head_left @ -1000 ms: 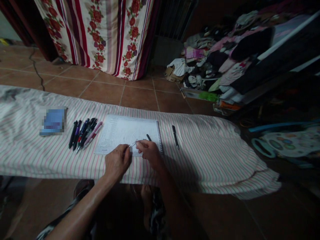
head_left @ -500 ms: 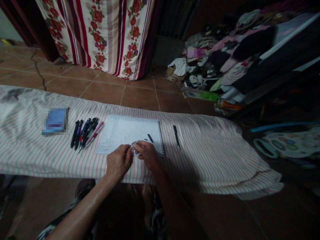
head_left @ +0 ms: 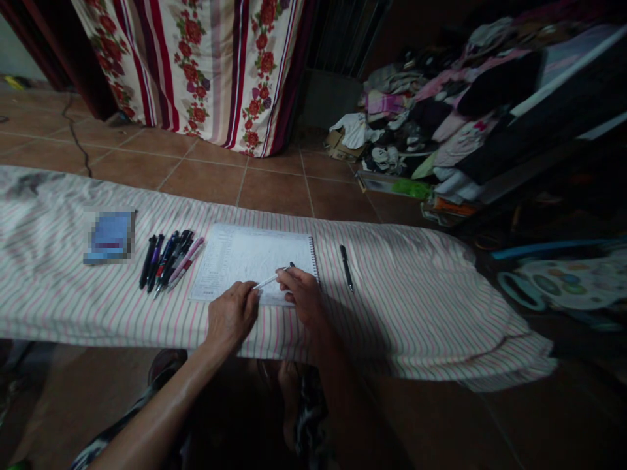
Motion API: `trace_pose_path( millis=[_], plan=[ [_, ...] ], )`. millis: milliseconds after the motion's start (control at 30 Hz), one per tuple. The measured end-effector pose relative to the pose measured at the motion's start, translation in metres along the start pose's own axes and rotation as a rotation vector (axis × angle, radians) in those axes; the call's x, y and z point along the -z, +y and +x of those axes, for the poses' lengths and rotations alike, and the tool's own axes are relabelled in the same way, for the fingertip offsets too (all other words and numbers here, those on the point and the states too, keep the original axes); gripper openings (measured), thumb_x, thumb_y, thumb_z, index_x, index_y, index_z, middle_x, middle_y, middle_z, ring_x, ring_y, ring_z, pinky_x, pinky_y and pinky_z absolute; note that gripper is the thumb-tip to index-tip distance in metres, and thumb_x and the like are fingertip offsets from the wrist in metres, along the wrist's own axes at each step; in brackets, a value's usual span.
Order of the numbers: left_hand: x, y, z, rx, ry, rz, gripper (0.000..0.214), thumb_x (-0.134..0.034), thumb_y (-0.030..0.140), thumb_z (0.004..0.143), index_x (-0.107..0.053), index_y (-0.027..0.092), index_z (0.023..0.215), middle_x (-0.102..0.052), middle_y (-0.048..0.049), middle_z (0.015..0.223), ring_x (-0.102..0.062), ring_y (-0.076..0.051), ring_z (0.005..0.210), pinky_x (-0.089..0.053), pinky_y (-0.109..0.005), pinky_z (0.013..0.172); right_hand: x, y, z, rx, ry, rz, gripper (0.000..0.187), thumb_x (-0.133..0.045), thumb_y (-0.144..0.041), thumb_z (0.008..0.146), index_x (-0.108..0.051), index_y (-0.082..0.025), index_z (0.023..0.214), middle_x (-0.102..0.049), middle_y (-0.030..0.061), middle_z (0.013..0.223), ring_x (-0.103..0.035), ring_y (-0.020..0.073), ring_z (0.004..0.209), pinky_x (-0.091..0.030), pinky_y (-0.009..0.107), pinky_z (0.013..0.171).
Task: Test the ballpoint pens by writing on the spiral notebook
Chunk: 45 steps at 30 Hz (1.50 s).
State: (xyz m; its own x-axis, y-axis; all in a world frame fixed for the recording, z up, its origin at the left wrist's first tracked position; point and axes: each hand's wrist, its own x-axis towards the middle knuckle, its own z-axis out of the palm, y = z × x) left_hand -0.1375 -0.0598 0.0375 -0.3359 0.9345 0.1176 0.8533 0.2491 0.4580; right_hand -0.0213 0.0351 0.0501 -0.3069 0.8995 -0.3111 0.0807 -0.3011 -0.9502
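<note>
Over the lower part of a spiral notebook [head_left: 245,251], my left hand [head_left: 232,310] is closed in a pinch on one end of a thin white rod [head_left: 266,282], which looks like a pen refill. The rod slants up to the fingertips of my right hand [head_left: 301,290], closed at its other end. Just behind those fingers a short dark pen piece [head_left: 292,264] shows, mostly hidden by the hand. A black pen [head_left: 346,267] lies apart on the cloth, right of the notebook's spiral edge.
Several pens [head_left: 166,261] lie in a bunch left of the notebook. Farther left sits a blurred blue item [head_left: 110,235]. A striped cloth [head_left: 416,300] covers the long surface. Beyond it are a tiled floor [head_left: 274,186], a floral curtain [head_left: 220,78] and heaped clothes [head_left: 441,111].
My right hand has moved right and slightly up, away from my left hand. More of the white rod now shows between them. The right hand now covers much of the dark pen piece.
</note>
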Motion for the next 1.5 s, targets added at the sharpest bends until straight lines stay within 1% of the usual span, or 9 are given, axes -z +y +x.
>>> trace_pose_path(
  millis=[367, 500, 600, 767, 933, 1200, 1367, 1500],
  plan=[
    [0.001, -0.004, 0.000, -0.008, -0.022, 0.008, 0.031, -0.035, 0.034, 0.090, -0.056, 0.020, 0.109, -0.065, -0.0034, 0.091, -0.061, -0.016, 0.082, -0.041, -0.024, 0.064, 0.020, -0.003, 0.012, 0.054, 0.137, -0.002, 0.024, -0.062, -0.039, 0.062, -0.057, -0.015, 0.063, -0.055, -0.0004, 0.061, -0.047, 0.0074, 0.052, -0.026, 0.016, 0.037],
    [0.002, -0.005, 0.000, -0.014, -0.004, 0.010, 0.031, -0.035, 0.032, 0.090, -0.056, 0.019, 0.109, -0.064, -0.0042, 0.091, -0.060, -0.016, 0.083, -0.042, -0.024, 0.067, 0.018, -0.002, 0.013, 0.071, 0.196, -0.039, 0.024, -0.062, -0.039, 0.062, -0.057, -0.015, 0.063, -0.058, 0.0004, 0.060, -0.050, 0.0086, 0.052, -0.030, 0.016, 0.037],
    [0.003, -0.004, 0.000, -0.017, 0.009, -0.001, 0.032, -0.035, 0.031, 0.090, -0.056, 0.018, 0.109, -0.064, -0.0046, 0.092, -0.060, -0.016, 0.082, -0.042, -0.025, 0.068, 0.013, -0.001, 0.012, 0.073, 0.211, -0.058, 0.024, -0.061, -0.039, 0.063, -0.058, -0.015, 0.066, -0.062, 0.0017, 0.063, -0.056, 0.0103, 0.055, -0.034, 0.016, 0.038],
    [0.004, -0.004, 0.000, -0.014, 0.055, -0.008, 0.032, -0.037, 0.029, 0.088, -0.057, 0.017, 0.110, -0.063, -0.0048, 0.093, -0.060, -0.017, 0.081, -0.044, -0.025, 0.067, 0.004, 0.001, 0.009, 0.049, 0.189, -0.054, 0.024, -0.059, -0.040, 0.065, -0.058, -0.016, 0.066, -0.064, 0.0012, 0.065, -0.059, 0.0107, 0.056, -0.035, 0.015, 0.037],
    [0.004, -0.006, -0.001, -0.020, 0.085, -0.012, 0.031, -0.038, 0.028, 0.088, -0.058, 0.019, 0.109, -0.061, -0.0044, 0.094, -0.060, -0.015, 0.079, -0.044, -0.023, 0.063, -0.004, 0.005, 0.010, 0.045, 0.119, -0.105, 0.021, -0.056, -0.037, 0.067, -0.057, -0.016, 0.065, -0.063, 0.0006, 0.061, -0.057, 0.0100, 0.053, -0.035, 0.015, 0.036],
    [-0.001, -0.010, -0.003, -0.113, 0.068, -0.051, 0.030, -0.037, 0.029, 0.089, -0.058, 0.019, 0.109, -0.061, -0.0041, 0.094, -0.059, -0.014, 0.078, -0.045, -0.023, 0.064, -0.013, 0.011, 0.016, 0.044, 0.063, -0.128, 0.018, -0.055, -0.033, 0.069, -0.057, -0.015, 0.066, -0.063, 0.0013, 0.058, -0.061, 0.0121, 0.054, -0.039, 0.015, 0.037],
    [-0.001, -0.011, -0.002, -0.108, 0.063, -0.021, 0.028, -0.037, 0.028, 0.090, -0.058, 0.019, 0.107, -0.060, -0.0043, 0.093, -0.059, -0.015, 0.079, -0.044, -0.024, 0.066, -0.022, 0.014, 0.016, 0.028, 0.055, -0.114, 0.017, -0.056, -0.031, 0.068, -0.058, -0.015, 0.065, -0.063, 0.0016, 0.060, -0.061, 0.0118, 0.054, -0.041, 0.015, 0.037],
    [0.001, -0.012, 0.000, -0.084, 0.041, 0.036, 0.027, -0.036, 0.030, 0.090, -0.058, 0.020, 0.103, -0.059, -0.0043, 0.092, -0.058, -0.015, 0.079, -0.042, -0.024, 0.064, -0.026, 0.017, 0.017, 0.049, 0.028, -0.098, 0.017, -0.056, -0.031, 0.068, -0.056, -0.016, 0.061, -0.062, 0.0008, 0.053, -0.059, 0.0102, 0.048, -0.042, 0.016, 0.038]
  ],
)
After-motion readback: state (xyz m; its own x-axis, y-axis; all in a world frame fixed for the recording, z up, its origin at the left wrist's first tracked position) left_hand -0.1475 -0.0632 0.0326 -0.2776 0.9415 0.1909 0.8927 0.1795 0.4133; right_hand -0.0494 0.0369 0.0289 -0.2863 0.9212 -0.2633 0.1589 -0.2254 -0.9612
